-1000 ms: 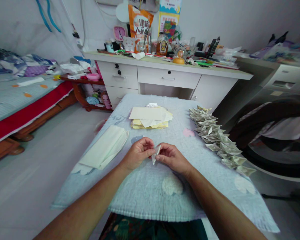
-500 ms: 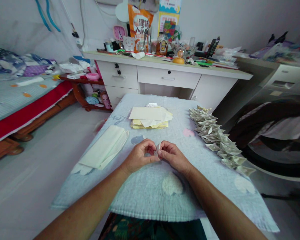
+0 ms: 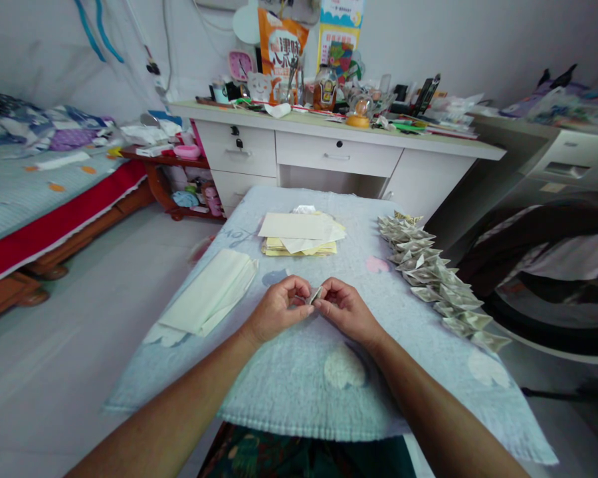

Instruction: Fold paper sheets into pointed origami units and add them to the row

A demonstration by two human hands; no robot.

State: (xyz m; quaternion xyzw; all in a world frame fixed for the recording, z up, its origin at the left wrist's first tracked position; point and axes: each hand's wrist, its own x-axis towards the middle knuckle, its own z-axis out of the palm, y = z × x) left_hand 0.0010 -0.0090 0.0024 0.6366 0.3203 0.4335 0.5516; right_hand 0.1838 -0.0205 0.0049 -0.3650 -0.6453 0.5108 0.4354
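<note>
Between my two hands, over the middle of the cloth-covered table (image 3: 289, 392), is a small folded piece of paper (image 3: 315, 295). My left hand (image 3: 283, 304) pinches its left side with thumb and fingertips. From the other side my right hand (image 3: 347, 307) grips it, thumb against fingers. The paper is small and partly hidden by the fingertips, so its exact shape cannot be made out. Beyond the hands lies a stack of pale yellow paper sheets (image 3: 299, 227). Left of my left hand is a pile of pale greenish paper sheets (image 3: 206, 292).
Along the table's right side runs a long row of pointed folded paper pieces (image 3: 428, 275), nested together. A white desk (image 3: 339, 149) crowded with objects stands behind the table. To the right is a front-loading washing machine (image 3: 568, 159), to the left a bed (image 3: 70, 179).
The folded paper has tilted from nearly upright to a slant between the fingertips. My left thumb has moved up slightly; both hands stay in the same place.
</note>
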